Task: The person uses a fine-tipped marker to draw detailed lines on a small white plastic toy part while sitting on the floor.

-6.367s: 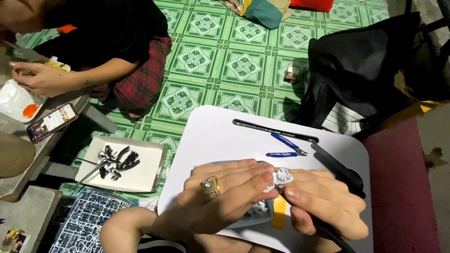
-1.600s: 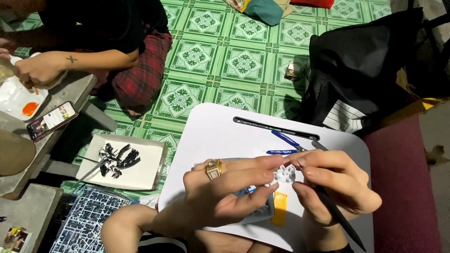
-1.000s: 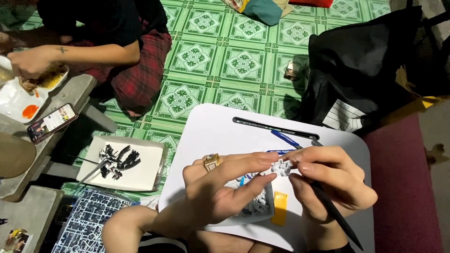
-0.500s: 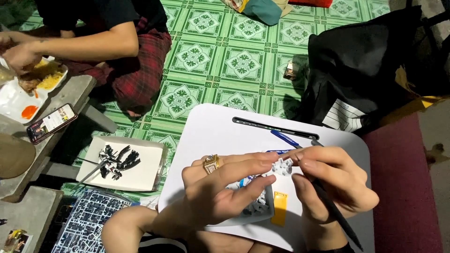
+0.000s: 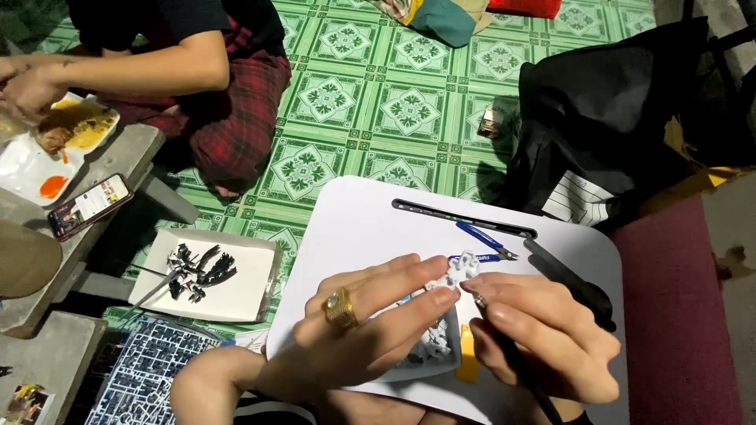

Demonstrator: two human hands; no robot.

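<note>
My left hand point(image 5: 370, 327), with a gold ring on one finger, and my right hand point(image 5: 543, 334) meet over a white lap tray point(image 5: 354, 228). Between their fingertips they pinch a small white plastic model part point(image 5: 461, 267). A thin dark tool runs under my right hand's palm toward my wrist. Beneath the hands lie a small clear dish point(image 5: 429, 354) of white parts and a yellow-handled tool point(image 5: 468, 358). Blue-handled nippers point(image 5: 484, 240) rest just beyond the fingertips.
A black bag point(image 5: 622, 118) stands at the right of the tray. A white box lid with dark model parts point(image 5: 209, 275) and a grey parts sprue point(image 5: 146, 374) lie at the left. Another person sits at the far left with a food plate point(image 5: 47, 145) and a phone point(image 5: 88, 206).
My hands have stayed together on the white part, turning it slightly between the fingertips. The other person's arm has moved down to the food plate.
</note>
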